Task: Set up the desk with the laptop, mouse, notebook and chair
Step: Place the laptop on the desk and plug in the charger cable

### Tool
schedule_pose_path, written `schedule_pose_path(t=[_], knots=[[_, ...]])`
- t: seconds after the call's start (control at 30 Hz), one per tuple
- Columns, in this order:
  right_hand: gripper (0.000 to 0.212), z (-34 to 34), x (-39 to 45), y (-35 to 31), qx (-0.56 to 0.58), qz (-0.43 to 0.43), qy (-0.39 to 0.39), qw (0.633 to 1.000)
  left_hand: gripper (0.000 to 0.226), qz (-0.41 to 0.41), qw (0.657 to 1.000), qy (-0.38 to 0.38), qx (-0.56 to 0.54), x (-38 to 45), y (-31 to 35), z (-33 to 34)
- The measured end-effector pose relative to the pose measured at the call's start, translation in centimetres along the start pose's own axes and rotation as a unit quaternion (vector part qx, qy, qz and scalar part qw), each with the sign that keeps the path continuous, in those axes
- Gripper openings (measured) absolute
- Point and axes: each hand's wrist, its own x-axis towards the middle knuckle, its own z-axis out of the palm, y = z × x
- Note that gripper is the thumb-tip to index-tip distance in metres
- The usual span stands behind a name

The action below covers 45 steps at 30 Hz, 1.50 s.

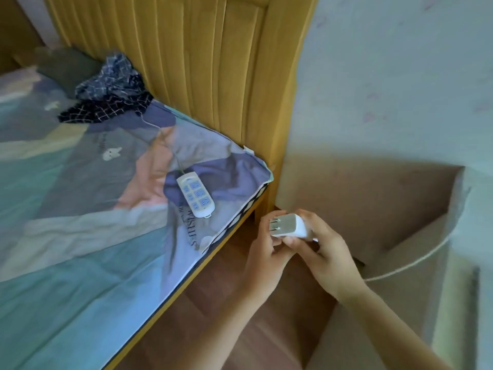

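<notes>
I hold a white power adapter point(289, 226) with its metal prongs pointing left, over the floor beside the bed. My right hand point(325, 252) grips its body from the right and below. My left hand point(266, 252) holds its prong end from below, fingers curled at the plug face. A white cord point(408, 265) runs from the adapter off to the right. A white power strip point(196, 195) with blue sockets lies on the bed corner, left of the adapter and apart from it. Laptop, mouse, notebook and chair are out of view.
The bed point(80, 236) with a patterned sheet fills the left; dark checked cloth point(112, 94) lies near the yellow headboard point(202, 62). A beige cabinet point(373, 198) stands to the right against a pale wall. Brown wooden floor point(240, 316) runs between them.
</notes>
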Motion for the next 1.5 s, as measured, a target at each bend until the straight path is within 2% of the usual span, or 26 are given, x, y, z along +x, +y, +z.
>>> schedule_pose_path(t=[0.1,0.2,0.27,0.4,0.47,0.57,0.63,0.7,0.77,0.9,1.0,1.1,1.27,1.43,1.5], knots=[[0.042,3.8,2.6,0.5,-0.122,-0.052,-0.038,0.990,0.062,-0.039,0.998,-0.017,0.036,1.4,-2.5,-4.4],[0.043,6.6,5.7,1.5,-0.155,-0.062,-0.079,0.983,0.076,-0.072,0.989,-0.049,0.118,3.0,-5.3,-8.7],[0.043,8.0,8.0,2.5,-0.146,-0.048,-0.099,0.983,0.080,-0.092,0.971,-0.020,0.218,4.3,-7.3,-11.7],[0.040,11.3,12.8,4.6,-0.142,-0.053,-0.175,0.973,0.070,-0.071,0.909,0.077,0.404,6.9,-10.7,-17.0],[0.040,13.3,15.3,5.8,-0.161,-0.066,-0.208,0.962,0.069,-0.060,0.875,0.052,0.478,8.7,-12.2,-19.2],[0.043,16.5,19.0,7.5,-0.195,-0.077,-0.245,0.947,0.072,-0.059,0.802,-0.027,0.593,11.2,-14.6,-21.8],[0.045,18.6,21.1,8.4,-0.243,-0.101,-0.260,0.929,0.071,-0.067,0.775,-0.057,0.626,12.5,-16.1,-22.9],[0.045,20.5,22.9,9.1,-0.286,-0.128,-0.278,0.908,0.069,-0.073,0.762,-0.076,0.638,13.6,-17.5,-23.5],[0.046,22.1,24.5,9.5,-0.316,-0.152,-0.300,0.887,0.069,-0.078,0.764,-0.090,0.635,14.5,-18.7,-23.9],[0.052,24.5,26.6,9.4,-0.376,-0.170,-0.357,0.838,0.079,-0.063,0.795,-0.071,0.599,15.5,-20.7,-24.8],[0.051,25.3,27.0,9.2,-0.388,-0.171,-0.374,0.825,0.081,-0.051,0.794,-0.074,0.602,15.6,-21.5,-25.5],[0.052,25.5,27.6,8.9,-0.399,-0.185,-0.394,0.807,0.081,-0.043,0.809,-0.057,0.583,15.8,-21.6,-25.8],[0.054,25.4,28.0,8.2,-0.425,-0.171,-0.419,0.784,0.080,-0.060,0.824,-0.062,0.561,15.7,-21.5,-26.1],[0.055,26.2,27.9,7.3,-0.462,-0.194,-0.427,0.753,0.080,-0.067,0.834,-0.059,0.544,15.5,-21.5,-26.1],[0.055,26.3,28.0,7.0,-0.459,-0.194,-0.433,0.751,0.080,-0.063,0.837,-0.056,0.540,15.5,-21.5,-26.1]])
